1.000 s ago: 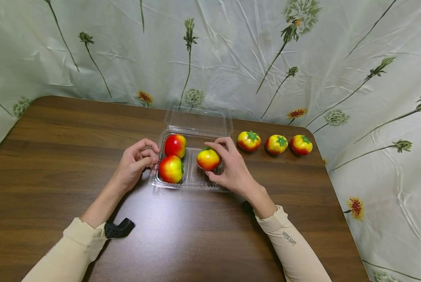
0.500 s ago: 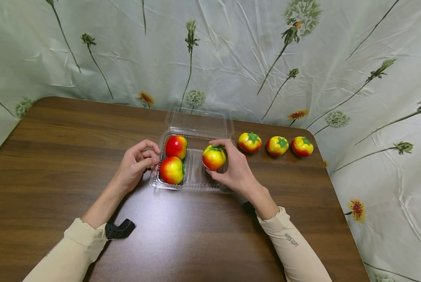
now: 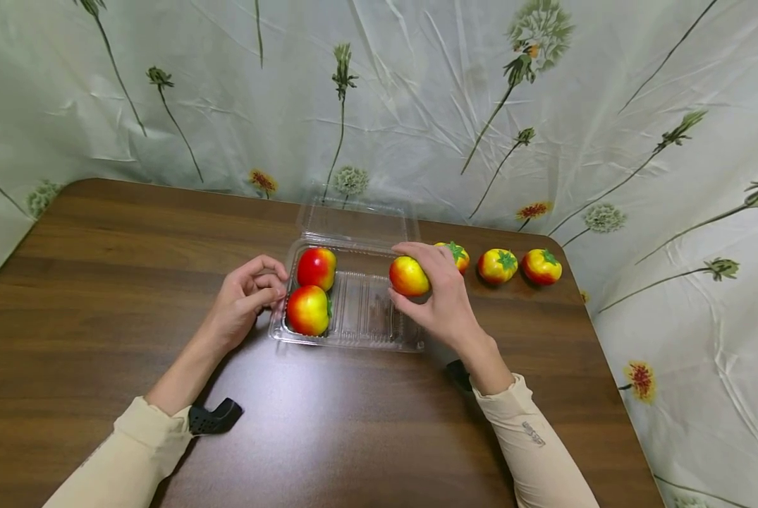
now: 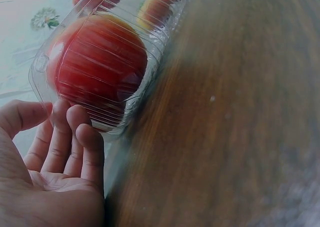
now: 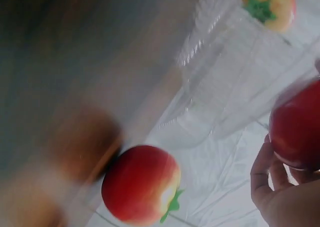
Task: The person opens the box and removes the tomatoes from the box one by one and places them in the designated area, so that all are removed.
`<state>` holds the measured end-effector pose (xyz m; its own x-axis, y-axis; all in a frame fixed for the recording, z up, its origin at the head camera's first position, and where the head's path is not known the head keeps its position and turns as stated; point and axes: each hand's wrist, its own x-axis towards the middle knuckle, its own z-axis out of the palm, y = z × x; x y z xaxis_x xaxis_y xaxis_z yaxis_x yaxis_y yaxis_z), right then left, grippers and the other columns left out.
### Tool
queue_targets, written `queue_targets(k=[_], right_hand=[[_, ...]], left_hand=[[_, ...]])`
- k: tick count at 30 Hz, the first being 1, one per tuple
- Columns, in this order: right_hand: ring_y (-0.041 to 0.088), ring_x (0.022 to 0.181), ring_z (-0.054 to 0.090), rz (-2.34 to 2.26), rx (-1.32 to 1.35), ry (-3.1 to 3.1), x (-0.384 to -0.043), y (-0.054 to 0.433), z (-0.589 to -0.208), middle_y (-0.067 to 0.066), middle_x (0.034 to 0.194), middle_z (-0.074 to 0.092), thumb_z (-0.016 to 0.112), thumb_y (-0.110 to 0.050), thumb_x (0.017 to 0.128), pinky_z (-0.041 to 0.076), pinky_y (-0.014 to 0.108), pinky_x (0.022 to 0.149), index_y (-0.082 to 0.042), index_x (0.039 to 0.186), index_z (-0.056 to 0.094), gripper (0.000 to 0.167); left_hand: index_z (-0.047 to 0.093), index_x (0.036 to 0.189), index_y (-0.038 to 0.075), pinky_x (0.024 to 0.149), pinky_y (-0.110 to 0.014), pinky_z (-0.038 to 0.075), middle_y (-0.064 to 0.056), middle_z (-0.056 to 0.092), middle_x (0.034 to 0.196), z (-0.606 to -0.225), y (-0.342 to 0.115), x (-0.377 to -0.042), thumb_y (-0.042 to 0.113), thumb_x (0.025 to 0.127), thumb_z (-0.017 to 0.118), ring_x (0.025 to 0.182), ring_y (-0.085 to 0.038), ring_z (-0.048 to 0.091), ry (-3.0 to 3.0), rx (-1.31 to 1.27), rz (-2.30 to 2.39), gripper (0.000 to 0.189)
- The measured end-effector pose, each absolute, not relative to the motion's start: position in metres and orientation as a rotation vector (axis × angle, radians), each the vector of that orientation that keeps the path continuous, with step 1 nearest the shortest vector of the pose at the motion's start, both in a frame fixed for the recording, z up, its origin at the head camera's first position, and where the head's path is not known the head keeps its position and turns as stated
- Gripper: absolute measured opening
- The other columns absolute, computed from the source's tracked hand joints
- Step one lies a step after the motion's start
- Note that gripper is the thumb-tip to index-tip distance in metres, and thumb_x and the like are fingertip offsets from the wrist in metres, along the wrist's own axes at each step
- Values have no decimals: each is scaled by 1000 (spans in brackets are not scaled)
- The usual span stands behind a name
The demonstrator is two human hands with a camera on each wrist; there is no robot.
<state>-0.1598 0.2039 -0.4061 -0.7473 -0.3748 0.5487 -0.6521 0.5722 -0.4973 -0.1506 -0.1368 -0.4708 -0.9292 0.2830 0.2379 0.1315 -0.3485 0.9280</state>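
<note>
In the head view my right hand (image 3: 438, 286) grips a red-and-yellow toy persimmon (image 3: 409, 276) between thumb and fingers, over the right end of a clear plastic clamshell box (image 3: 362, 310). The right wrist view shows the held persimmon (image 5: 300, 129) at its right edge, apart from the box. Two more persimmons, one at the back (image 3: 316, 267) and one in front (image 3: 308, 310), sit side by side in the box's left end. My left hand (image 3: 242, 300) pinches the box's left edge, thumb and fingertips (image 4: 61, 107) at the rim.
Three persimmons stand in a row right of the box: one partly behind my right hand (image 3: 460, 259), a middle one (image 3: 498, 266) and a far right one (image 3: 541, 267). The box's lid (image 3: 359, 215) stands raised at the back, near the flowered curtain (image 3: 226, 92).
My right hand has lifted the persimmon and carried it rightward, from inside the box to over its right edge; its green leaf has turned out of sight. The left hand stays put.
</note>
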Motion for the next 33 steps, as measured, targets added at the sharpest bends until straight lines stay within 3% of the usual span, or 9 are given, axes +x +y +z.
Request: queue_targets(k=[7,17,25,28,33], right_hand=[[25,117,60,1012,665,-2421,-158,220,-400,7,129,64,85,-19,85,54,43,99,-11,130,64,50],[26,115,58,988,490,-2499,-152,242,-402,10,127,60,82,-24,85,51,46,96,-11,126,64,47],[29,115,54,1048,488,-2569,-147,257,-405,15,131,55,60,-21,92,48,49,95,-9,133,61,43],[30,119,54,1011,456,-2596,-148,259,-403,15,135,54,63,-23,92,47,50,99,-8,137,59,47],[30,120,55,946,383,-2610,-147,264,-402,15,134,57,79,-28,87,47,51,103,-6,139,57,61]], left_hand=[[57,109,-4,51,-24,54,-5,68,76,-471,-135,-151,-15,99,51,58,-20,58,1722,556,2445,17],[57,109,-5,51,-24,53,-5,69,78,-471,-136,-150,-15,99,51,59,-20,58,1734,553,2444,14],[57,109,-5,53,-22,54,-4,69,78,-469,-136,-149,-15,99,52,61,-19,59,1734,543,2451,15],[57,109,-6,55,-22,54,-4,70,78,-469,-136,-149,-15,99,52,61,-18,59,1733,542,2453,14],[58,109,-5,55,-22,54,-4,69,78,-469,-136,-149,-15,99,52,61,-18,59,1729,538,2455,15]])
